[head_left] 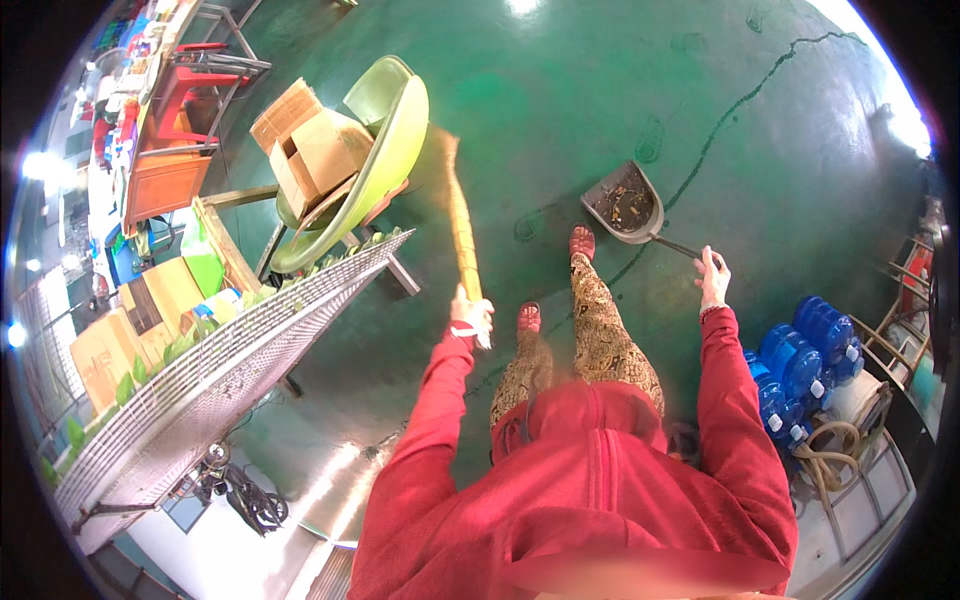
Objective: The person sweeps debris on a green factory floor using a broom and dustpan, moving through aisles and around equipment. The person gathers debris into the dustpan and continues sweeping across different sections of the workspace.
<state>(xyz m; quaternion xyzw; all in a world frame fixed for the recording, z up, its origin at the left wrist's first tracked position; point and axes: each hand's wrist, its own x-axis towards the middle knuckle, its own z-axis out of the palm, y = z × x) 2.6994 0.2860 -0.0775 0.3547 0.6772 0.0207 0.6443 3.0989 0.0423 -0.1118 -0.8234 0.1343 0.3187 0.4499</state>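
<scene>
My left hand point(473, 314) is closed around the lower end of a broom point(462, 225) with a yellow wrapped handle. The broom points away from me over the green floor, and its far end is a tan blur beside the green chair. Out to the right, my right hand point(712, 277) grips the thin dark handle of a grey dustpan point(648, 222). Brown bits of debris point(628, 203) lie in the pan. It is just beyond my right foot, with its wide mouth toward the far left.
A lime-green chair point(405, 130) holding cardboard boxes point(325, 155) stands at the left. Nearer is a perforated metal rack point(230, 370) with green leaves along it. Blue water bottles point(795, 360) and a coiled hose point(835, 445) are at my right. A dark crack line crosses the floor point(560, 90).
</scene>
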